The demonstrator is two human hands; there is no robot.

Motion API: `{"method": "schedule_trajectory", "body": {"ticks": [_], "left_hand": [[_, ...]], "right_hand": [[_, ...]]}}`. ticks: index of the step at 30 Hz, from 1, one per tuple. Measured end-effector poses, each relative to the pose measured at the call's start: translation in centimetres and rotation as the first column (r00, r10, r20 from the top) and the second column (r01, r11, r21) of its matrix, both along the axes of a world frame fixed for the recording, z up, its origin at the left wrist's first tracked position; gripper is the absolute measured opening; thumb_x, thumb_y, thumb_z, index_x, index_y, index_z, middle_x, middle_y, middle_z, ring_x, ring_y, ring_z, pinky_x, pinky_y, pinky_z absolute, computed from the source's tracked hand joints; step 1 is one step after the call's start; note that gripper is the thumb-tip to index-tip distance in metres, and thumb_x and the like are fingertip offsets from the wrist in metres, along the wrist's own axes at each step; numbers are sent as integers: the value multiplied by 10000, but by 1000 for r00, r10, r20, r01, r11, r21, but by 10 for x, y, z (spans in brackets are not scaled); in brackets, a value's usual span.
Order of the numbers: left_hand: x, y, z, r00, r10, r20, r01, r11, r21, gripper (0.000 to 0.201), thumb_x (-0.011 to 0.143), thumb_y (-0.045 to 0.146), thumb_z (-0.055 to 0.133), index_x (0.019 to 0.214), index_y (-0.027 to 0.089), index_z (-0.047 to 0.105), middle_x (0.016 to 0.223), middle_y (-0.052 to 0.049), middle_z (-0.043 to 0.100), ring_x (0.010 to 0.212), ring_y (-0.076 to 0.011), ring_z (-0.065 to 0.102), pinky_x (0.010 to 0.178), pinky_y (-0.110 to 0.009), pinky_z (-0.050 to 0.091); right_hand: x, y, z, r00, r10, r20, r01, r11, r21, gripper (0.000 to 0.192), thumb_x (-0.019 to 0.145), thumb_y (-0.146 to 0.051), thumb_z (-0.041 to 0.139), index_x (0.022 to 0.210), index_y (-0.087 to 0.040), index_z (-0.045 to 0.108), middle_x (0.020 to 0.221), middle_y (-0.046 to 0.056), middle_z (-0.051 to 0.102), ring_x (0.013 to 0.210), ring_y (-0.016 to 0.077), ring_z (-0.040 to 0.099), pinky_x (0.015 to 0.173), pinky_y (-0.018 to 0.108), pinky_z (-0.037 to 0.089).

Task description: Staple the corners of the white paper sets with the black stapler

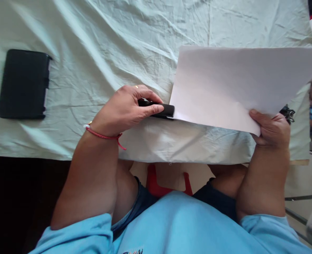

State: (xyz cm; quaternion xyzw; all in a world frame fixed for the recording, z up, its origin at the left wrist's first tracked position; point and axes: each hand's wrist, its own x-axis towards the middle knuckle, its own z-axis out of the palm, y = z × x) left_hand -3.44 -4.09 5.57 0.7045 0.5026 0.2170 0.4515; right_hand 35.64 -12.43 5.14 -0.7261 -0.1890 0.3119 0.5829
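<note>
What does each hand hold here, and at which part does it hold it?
The left hand grips a black stapler at its rear part; its front end meets the paper's corner. The right hand pinches the white paper at its near edge.

A pale green cloth [92,38], creased all over, covers the surface [300,162] and hangs over its near edge. Near the left edge lies a black case [23,84]. Below the near edge the floor [301,180] is light, with a red stool [156,183] on it; the lower left is dark. Soft, even light falls across the cloth.
</note>
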Motion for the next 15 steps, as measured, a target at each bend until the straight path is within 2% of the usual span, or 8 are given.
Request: {"method": "schedule_trajectory", "body": {"ticks": [6,11,15], "left_hand": [[3,5,-1,994,-75,-85,78,997,29,224,909,425,829,996,242,924,1026,-67,841,1022,-279,739,916,-374,549],[8,10,-3,980,-113,-163,121,992,41,184,910,402,804,920,230,869,958,-45,827,956,-250,716,853,-348,496],[7,11,-1,981,-145,-127,146,989,0,176,909,388,782,925,229,856,921,-24,822,910,-225,720,810,-316,479]], "right_hand": [[2,-2,0,1000,16,15,-16,1000,-6,254,638,-92,1025,754,-158,809,824,43,830,651,126,705,670,249,677],[7,-2,-7,1000,9,-6,-9,999,44,340,539,-140,1058,791,-149,831,872,64,859,666,150,726,635,270,674],[11,1,-17,1000,26,-4,-25,997,72,386,503,-148,1056,824,-139,843,910,80,879,714,162,761,646,258,683]]}}
